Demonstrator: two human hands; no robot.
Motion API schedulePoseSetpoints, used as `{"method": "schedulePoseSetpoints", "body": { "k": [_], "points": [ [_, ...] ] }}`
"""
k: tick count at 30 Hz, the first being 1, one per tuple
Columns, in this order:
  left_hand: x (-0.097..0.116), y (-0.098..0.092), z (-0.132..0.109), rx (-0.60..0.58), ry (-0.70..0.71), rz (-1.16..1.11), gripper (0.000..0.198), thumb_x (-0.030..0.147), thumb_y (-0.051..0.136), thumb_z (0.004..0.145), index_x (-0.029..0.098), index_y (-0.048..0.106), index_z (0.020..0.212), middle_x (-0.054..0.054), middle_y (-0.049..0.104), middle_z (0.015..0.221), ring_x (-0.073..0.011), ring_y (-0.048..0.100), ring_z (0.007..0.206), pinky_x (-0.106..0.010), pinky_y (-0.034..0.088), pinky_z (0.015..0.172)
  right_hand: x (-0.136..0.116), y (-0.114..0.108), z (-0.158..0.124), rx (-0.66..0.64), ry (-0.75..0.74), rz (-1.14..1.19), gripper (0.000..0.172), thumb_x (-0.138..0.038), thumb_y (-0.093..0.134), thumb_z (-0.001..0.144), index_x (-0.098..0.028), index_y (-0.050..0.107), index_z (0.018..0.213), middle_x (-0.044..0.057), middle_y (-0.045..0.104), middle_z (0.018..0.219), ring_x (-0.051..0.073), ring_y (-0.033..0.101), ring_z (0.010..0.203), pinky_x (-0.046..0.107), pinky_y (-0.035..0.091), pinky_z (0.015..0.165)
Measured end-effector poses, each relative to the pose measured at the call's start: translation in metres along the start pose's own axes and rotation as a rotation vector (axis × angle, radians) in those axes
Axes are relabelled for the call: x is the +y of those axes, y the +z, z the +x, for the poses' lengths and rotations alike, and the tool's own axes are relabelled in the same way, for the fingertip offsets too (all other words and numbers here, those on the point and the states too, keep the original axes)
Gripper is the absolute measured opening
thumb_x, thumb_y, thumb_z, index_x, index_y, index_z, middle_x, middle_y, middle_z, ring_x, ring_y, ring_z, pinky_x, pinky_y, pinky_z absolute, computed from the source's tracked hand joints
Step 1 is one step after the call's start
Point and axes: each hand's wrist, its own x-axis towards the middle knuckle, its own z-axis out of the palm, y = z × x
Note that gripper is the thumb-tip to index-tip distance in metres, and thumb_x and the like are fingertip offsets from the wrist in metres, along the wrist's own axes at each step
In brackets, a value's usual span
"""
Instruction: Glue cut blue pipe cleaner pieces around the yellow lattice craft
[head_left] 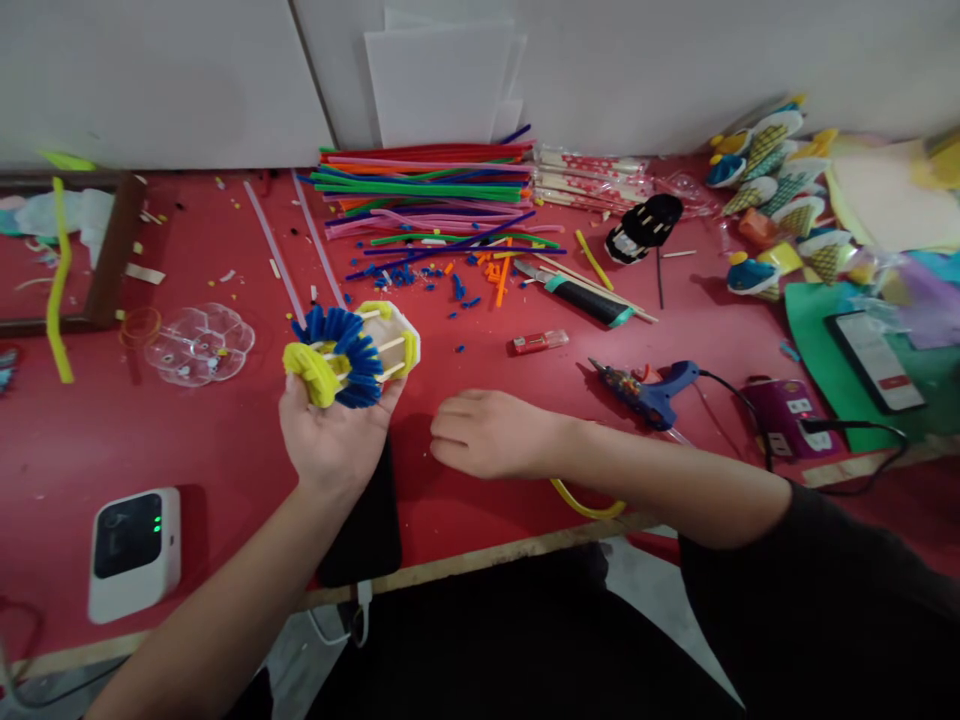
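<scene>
My left hand [334,440] is turned palm up and holds a small craft piece [356,355] made of blue and yellow fuzzy stems around pale sticks, with a white-edged base at its right end. My right hand [484,432] rests on the red table [465,510], back up, with its fingers curled in; whatever may be under them is hidden. A black phone-like slab [371,530] lies partly beneath my left hand. Right of my right hand, a yellow strip [589,505] curves near the table's front edge.
Colourful stems [431,190] lie along the wall. A cutter knife [585,300], a red lighter [540,342] and a glue gun [649,392] are to the right. A clear flower-shaped tray [201,345] and a white device [135,555] are at left. A black craft piece [643,230] stands further back.
</scene>
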Motion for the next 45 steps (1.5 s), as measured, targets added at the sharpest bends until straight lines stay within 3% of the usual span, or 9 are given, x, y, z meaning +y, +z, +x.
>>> {"method": "schedulePoseSetpoints", "body": {
  "k": [8,13,17,27,30,32,35,42,45],
  "points": [
    [0.000,0.002,-0.004,0.005,-0.018,-0.039,0.032,0.052,0.066,0.080,0.022,0.068,0.091,-0.006,0.069,0.127,-0.0362,0.053,0.130,-0.050,0.057,0.090,0.093,-0.026,-0.040,-0.057,0.783,-0.087,0.022,-0.012,0.052,0.085,-0.016,0.071,0.095,0.013,0.072,0.100,0.028,0.063,0.099,0.042,0.048,0.089],
    [0.001,0.005,-0.006,-0.001,-0.020,-0.014,0.038,0.053,0.070,0.076,0.020,0.069,0.095,-0.008,0.070,0.124,-0.0380,0.053,0.130,-0.052,0.058,0.089,0.116,-0.027,-0.069,-0.098,0.818,-0.022,0.030,-0.015,0.058,0.080,-0.015,0.071,0.107,0.013,0.073,0.110,0.028,0.066,0.105,0.040,0.051,0.092],
    [0.001,0.002,-0.005,-0.050,-0.027,-0.015,0.035,0.050,0.069,0.078,0.020,0.071,0.096,-0.009,0.072,0.120,-0.0345,0.059,0.122,-0.049,0.059,0.087,0.102,-0.039,-0.088,0.014,0.810,-0.028,0.043,-0.018,0.058,0.082,-0.015,0.064,0.124,0.013,0.069,0.124,0.028,0.064,0.111,0.041,0.049,0.094],
    [-0.007,-0.008,-0.007,-0.113,-0.087,0.018,0.025,0.045,0.079,0.070,0.026,0.071,0.083,-0.005,0.078,0.102,-0.0318,0.067,0.114,-0.046,0.062,0.086,0.064,-0.015,-0.065,-0.123,0.754,-0.161,0.021,-0.009,0.055,0.080,-0.013,0.070,0.094,0.015,0.069,0.096,0.030,0.061,0.095,0.042,0.047,0.085],
    [-0.007,-0.009,-0.008,-0.158,-0.113,0.047,0.030,0.043,0.080,0.067,0.027,0.071,0.090,-0.005,0.077,0.099,-0.0317,0.069,0.112,-0.045,0.062,0.085,0.052,-0.018,-0.060,0.049,0.752,-0.111,0.024,-0.013,0.049,0.089,-0.015,0.068,0.104,0.014,0.068,0.102,0.028,0.062,0.098,0.041,0.050,0.087],
    [-0.006,-0.009,-0.009,-0.199,-0.132,0.066,0.039,0.043,0.084,0.062,0.027,0.071,0.096,-0.005,0.077,0.095,-0.0319,0.072,0.105,-0.043,0.063,0.081,0.036,-0.024,-0.058,0.332,0.736,-0.006,0.025,-0.017,0.046,0.095,-0.017,0.065,0.112,0.012,0.068,0.106,0.024,0.063,0.098,0.038,0.051,0.086],
    [-0.008,-0.013,-0.010,-0.257,-0.155,0.093,0.048,0.044,0.091,0.055,0.027,0.071,0.096,-0.004,0.075,0.087,-0.0287,0.075,0.092,-0.038,0.064,0.074,0.008,-0.030,-0.055,0.589,0.759,0.158,0.017,-0.022,0.051,0.096,-0.023,0.061,0.110,0.005,0.069,0.094,0.018,0.063,0.075,0.032,0.051,0.070],
    [-0.011,-0.020,-0.021,-0.333,0.024,0.210,0.080,0.021,0.097,0.048,0.029,0.067,0.121,-0.008,0.058,0.141,-0.0303,0.065,0.118,-0.035,0.061,0.087,-0.010,-0.022,-0.059,0.581,0.596,0.505,0.028,-0.042,0.046,0.098,-0.022,0.059,0.113,0.005,0.065,0.088,0.020,0.062,0.077,0.034,0.050,0.068],
    [-0.010,-0.019,-0.023,-0.421,0.012,0.245,0.078,0.026,0.094,0.057,0.025,0.065,0.129,-0.012,0.062,0.137,-0.0301,0.069,0.111,-0.034,0.062,0.085,-0.010,-0.017,-0.063,0.603,0.615,0.604,0.037,-0.050,0.040,0.101,-0.021,0.063,0.107,0.004,0.063,0.084,0.019,0.059,0.073,0.034,0.048,0.066]
  ]
}}
